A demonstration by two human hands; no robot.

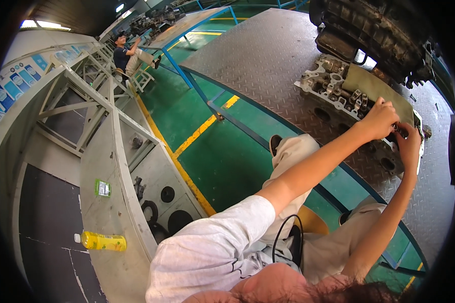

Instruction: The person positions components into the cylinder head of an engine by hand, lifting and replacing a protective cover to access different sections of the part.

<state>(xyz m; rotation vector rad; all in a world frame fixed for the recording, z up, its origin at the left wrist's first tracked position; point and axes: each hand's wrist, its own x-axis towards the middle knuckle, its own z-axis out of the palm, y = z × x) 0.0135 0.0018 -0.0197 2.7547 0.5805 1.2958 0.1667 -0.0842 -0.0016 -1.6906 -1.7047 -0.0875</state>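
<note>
A metal engine cylinder head (328,103) lies on the steel-topped table at the right. Several small valve-train parts (358,99) stand up from it, just left of my hands. Across its far side is an olive-green cloth (371,87). My left hand (380,120) is over the right part of the cylinder head, its fingers bent and pressed together. Close beside it, my right hand (409,144) has thumb and fingers curled inward. A small dark part (400,132) shows between the two hands; its kind is mostly hidden by my fingers.
A large dark engine block (374,35) stands beyond the cylinder head on the patterned steel tabletop (253,60). At the left, a yellow drink bottle (103,241) and a green-and-white packet (103,188) lie on a pale bench. Another person (129,55) sits far back.
</note>
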